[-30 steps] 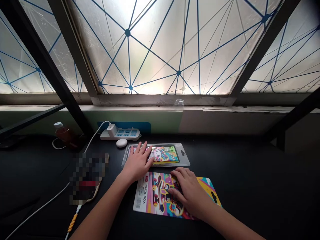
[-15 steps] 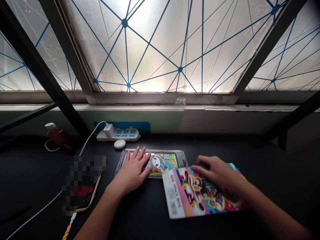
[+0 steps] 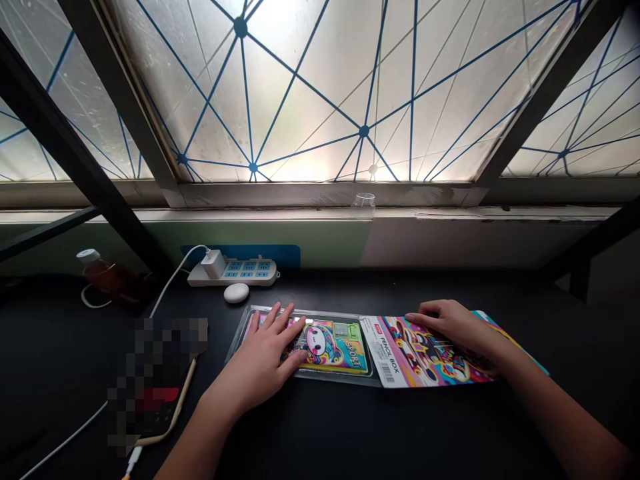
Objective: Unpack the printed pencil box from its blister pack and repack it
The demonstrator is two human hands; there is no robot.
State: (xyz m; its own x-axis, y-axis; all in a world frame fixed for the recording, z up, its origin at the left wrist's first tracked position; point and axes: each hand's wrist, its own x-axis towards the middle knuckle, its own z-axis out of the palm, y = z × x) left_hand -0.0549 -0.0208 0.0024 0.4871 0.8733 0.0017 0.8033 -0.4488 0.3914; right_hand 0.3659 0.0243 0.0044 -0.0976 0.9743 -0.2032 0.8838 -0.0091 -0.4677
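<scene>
A colourful pencil box in a clear plastic blister pack [image 3: 334,344] lies on the black desk [image 3: 350,433]. My left hand [image 3: 265,357] rests flat on its left half, fingers spread. To the right lies the printed backing card [image 3: 425,353] marked "PENCIL BOX", its left edge overlapping the pack's right end. My right hand [image 3: 457,327] lies on top of the card with fingers stretched out, pressing it to the desk.
A white power strip [image 3: 235,272] with a plugged charger and a small white oval case [image 3: 237,293] sit at the back. A brown bottle [image 3: 107,277] stands at far left. A blurred phone-like object [image 3: 157,380] with a cable lies at left. A clear cup [image 3: 365,204] is on the window ledge.
My right hand has slid the backing card from in front of the pack to its right side and laid it flat there. My left hand has stayed on the pack.
</scene>
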